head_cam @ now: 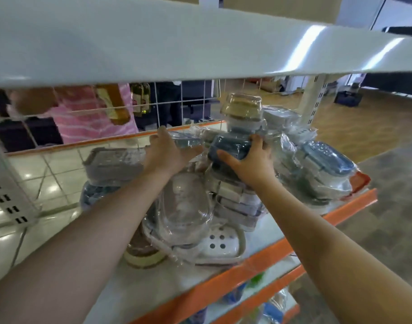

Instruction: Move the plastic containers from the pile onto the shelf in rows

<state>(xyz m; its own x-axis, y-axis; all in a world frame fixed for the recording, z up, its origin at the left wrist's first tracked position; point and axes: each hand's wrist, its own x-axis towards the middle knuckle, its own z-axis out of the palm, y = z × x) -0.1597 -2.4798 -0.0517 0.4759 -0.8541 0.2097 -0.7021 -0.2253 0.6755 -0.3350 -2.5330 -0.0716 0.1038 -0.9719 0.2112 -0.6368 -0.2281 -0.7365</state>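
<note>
Two hands are in among the pile: your right hand [251, 161] curls its fingers and thumb round a dark blue oval container [229, 147] in crinkly film, near the top of the heap. Your left hand [164, 153] lies flat and spread against a blue-grey wrapped container [185, 141] beside it. Below sit a clear domed lid [185, 209] and a white perforated tray [220, 245], all on the white shelf [265, 239] with its orange edge. A wire grid [167, 104] backs it.
</note>
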